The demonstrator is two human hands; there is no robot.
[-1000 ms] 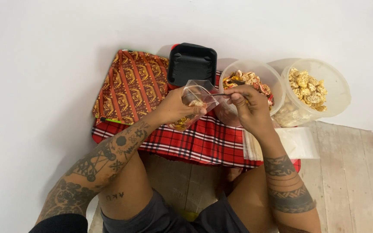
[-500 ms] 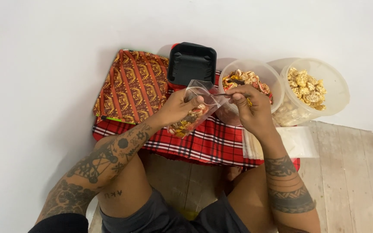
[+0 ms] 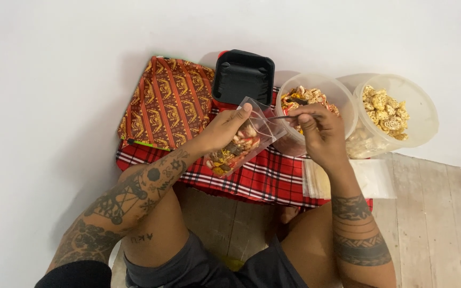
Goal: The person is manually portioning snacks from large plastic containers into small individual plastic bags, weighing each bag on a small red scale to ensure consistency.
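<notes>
My left hand (image 3: 221, 130) holds a small clear plastic bag (image 3: 241, 143) partly filled with mixed snack pieces, its mouth tilted up to the right. My right hand (image 3: 319, 130) grips a thin metal spoon (image 3: 283, 117) whose end sits at the bag's mouth. Just behind my right hand stands a clear round tub of mixed red and yellow snacks (image 3: 316, 97). A second clear tub of pale yellow crackers (image 3: 396, 109) stands to its right.
A red plaid cloth (image 3: 262, 176) covers the low surface. An orange patterned cloth (image 3: 169, 104) lies at the left, a black square tray (image 3: 243, 77) at the back. A stack of empty clear bags (image 3: 369, 178) lies under my right forearm. White wall behind, wooden floor right.
The bag has filled with more snack pieces and tilted lower. My right hand has shifted slightly right and up with the spoon at the bag's mouth.
</notes>
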